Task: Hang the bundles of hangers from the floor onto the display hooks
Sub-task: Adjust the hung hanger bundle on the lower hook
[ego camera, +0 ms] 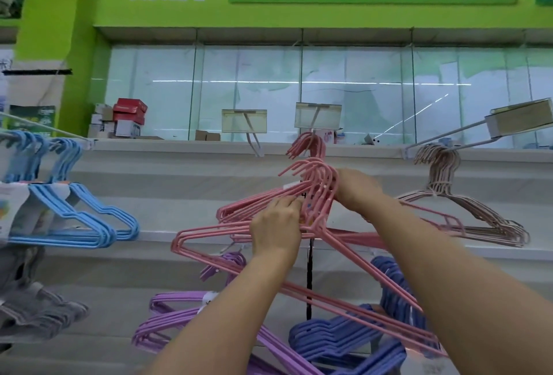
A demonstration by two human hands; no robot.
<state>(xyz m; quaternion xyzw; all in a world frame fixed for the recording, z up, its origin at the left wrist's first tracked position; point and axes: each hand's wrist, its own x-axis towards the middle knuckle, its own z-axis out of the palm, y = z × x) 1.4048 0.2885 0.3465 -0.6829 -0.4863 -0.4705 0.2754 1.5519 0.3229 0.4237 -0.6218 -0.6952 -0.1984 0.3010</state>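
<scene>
Shop, hanger bundles [77,219] on display hooks [449,135], price-tag holders [244,120]

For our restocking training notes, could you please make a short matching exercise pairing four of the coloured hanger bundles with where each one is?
Things:
1. light blue wire hanger bundles
2. pink wire hanger bundle
3. beige wire hanger bundle
4. purple wire hanger bundle

Places:
A. on the far right hook
B. low, under the left forearm
C. held in both hands
D. on the left hook

Pairs: 1-D, 2-C, 3-A, 4-B
</scene>
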